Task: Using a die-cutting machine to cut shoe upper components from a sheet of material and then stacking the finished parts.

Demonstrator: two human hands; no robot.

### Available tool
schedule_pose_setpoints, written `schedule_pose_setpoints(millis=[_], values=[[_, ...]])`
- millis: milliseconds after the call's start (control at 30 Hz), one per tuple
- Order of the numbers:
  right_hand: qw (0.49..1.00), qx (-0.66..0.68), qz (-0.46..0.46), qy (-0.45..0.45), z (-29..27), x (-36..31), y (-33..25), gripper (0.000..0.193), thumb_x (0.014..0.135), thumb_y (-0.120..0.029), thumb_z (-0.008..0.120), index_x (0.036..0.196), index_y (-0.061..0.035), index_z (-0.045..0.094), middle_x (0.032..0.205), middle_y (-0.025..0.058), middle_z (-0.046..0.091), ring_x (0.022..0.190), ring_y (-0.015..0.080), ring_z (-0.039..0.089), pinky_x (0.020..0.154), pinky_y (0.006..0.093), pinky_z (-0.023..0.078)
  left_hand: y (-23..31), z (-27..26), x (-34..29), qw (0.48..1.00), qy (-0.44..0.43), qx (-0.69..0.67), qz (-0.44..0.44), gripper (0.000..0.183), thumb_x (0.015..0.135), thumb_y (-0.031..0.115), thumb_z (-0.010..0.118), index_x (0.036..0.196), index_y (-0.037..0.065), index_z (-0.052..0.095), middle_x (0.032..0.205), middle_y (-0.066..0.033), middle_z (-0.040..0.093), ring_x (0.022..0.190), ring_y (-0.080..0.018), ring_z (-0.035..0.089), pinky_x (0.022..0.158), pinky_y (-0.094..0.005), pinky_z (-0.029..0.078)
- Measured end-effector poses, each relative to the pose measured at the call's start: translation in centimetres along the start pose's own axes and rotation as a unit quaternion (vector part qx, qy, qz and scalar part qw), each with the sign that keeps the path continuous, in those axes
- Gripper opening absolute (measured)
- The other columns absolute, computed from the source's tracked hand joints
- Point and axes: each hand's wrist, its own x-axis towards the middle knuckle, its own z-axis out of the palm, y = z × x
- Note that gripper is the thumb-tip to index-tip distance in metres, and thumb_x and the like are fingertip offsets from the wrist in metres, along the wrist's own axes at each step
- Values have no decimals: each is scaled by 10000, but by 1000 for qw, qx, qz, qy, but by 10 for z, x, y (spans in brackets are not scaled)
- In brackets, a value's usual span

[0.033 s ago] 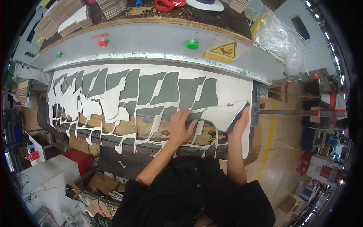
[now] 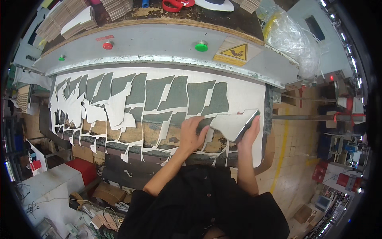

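Observation:
My right hand (image 2: 248,133) grips the right, dark-edged end of what looks like a cutting die (image 2: 232,124), with a white irregular shape across its top. The die is held tilted over the sheet. At its narrow left end my left hand (image 2: 194,133) is curled, thumb and fingers around a dark part; the exact contact is partly hidden. Beneath lies a large white sheet (image 2: 248,91) with rows of cut-out openings, showing a dark green surface through them. Loose white cut pieces (image 2: 118,109) lie in a heap on the sheet's left side.
Behind the sheet runs a grey machine beam (image 2: 159,42) with a red button (image 2: 108,45), a green button (image 2: 201,46) and a yellow warning sign (image 2: 238,52). On the shelf above are stacked pieces (image 2: 63,18) and red-handled scissors (image 2: 173,5). A clear plastic bag (image 2: 292,42) hangs at right.
My right hand and the die's right end have shifted slightly left and down. The left hand is almost in the same place. The sheet and loose pieces lie as before.

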Motion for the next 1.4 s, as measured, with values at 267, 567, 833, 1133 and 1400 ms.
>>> schedule_pose_setpoints(millis=[267,567,833,1133,1400], values=[[959,-233,-147,-72,-19,-74,31,395,1156,-252,515,829,-31,528,765,-37,495,754,73,431,633,301,374,94,-6,1,990,-56,-126,-30,382,912,248,828,1189,20,698,931,-141,732,818,-269,730,729,-373,564],[935,-271,-137,-181,-20,-62,8,641,1188,-396,351,922,10,770,875,78,703,812,174,672,787,322,512,55,-30,9,980,-35,-115,-161,331,1062,298,645,1014,-5,766,786,-203,709,732,-355,707,658,-451,535],[951,-306,-54,14,-48,107,-15,596,1172,-486,397,1280,-3,729,971,72,665,937,168,608,876,337,489,-47,-95,45,920,187,322,-125,426,983,255,733,1323,10,656,1237,-265,676,1133,-448,641,985,-557,510],[714,-612,-106,-323,-94,104,-37,896,783,-303,937,1570,-214,516,1611,226,500,1558,398,396,1292,612,221,21,29,38,992,-123,-21,9,508,944,210,776,1383,17,608,1259,-221,671,1178,-416,635,1024,-493,509],[758,-552,-223,-266,-80,109,25,888,732,-267,962,1506,-149,541,1505,180,619,1536,390,439,1290,674,133,38,100,15,973,-205,15,101,929,913,301,787,1637,-30,309,1614,-285,444,1509,-447,415,1214,-568,335]])
